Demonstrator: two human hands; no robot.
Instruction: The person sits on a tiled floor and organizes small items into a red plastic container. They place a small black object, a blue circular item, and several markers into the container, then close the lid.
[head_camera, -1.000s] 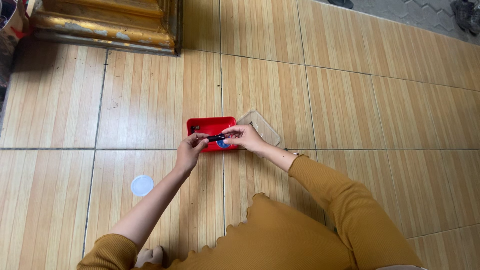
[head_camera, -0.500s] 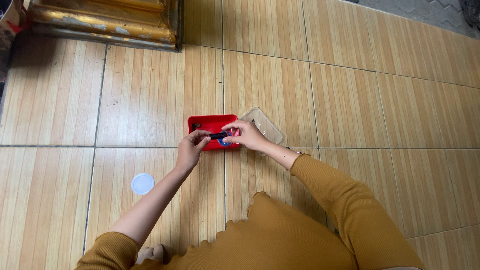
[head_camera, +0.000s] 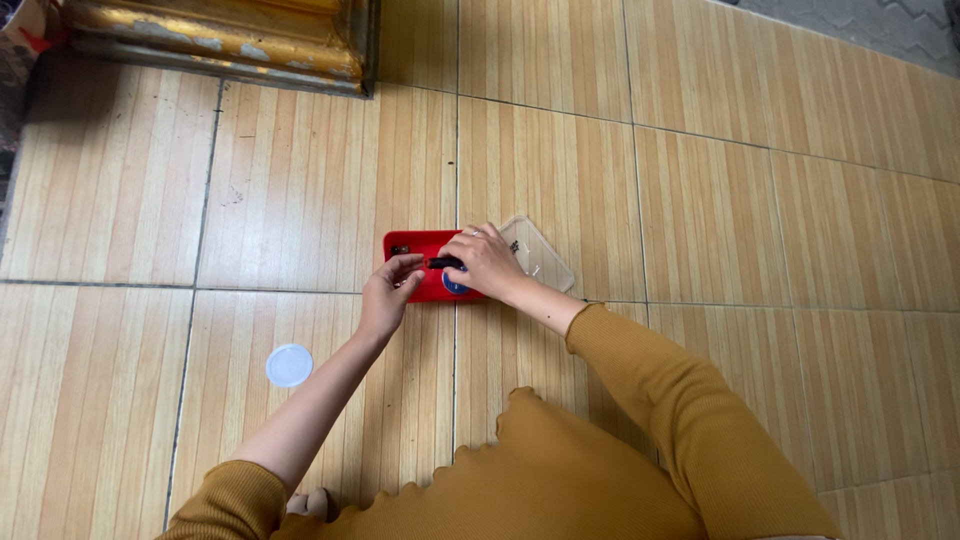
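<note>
A small red tray (head_camera: 412, 244) lies on the wood-patterned floor tiles in front of me. My right hand (head_camera: 487, 262) hovers over the tray's right half and pinches a small black object (head_camera: 442, 263) by one end. My left hand (head_camera: 386, 293) sits at the tray's near left edge, fingers loosely apart, just clear of the black object. A small blue round piece (head_camera: 455, 288) lies in the tray under my right hand. A tiny dark item (head_camera: 399, 250) rests in the tray's far left corner.
A clear plastic container (head_camera: 548, 262) lies against the tray's right side with small bits in it. A round white lid (head_camera: 289, 365) lies on the floor at the near left. A gold-painted furniture base (head_camera: 220, 40) stands at the far left.
Both hands held the black object before. My left hand has let go and drawn back slightly, and my right hand has carried the object a little further over the tray.
</note>
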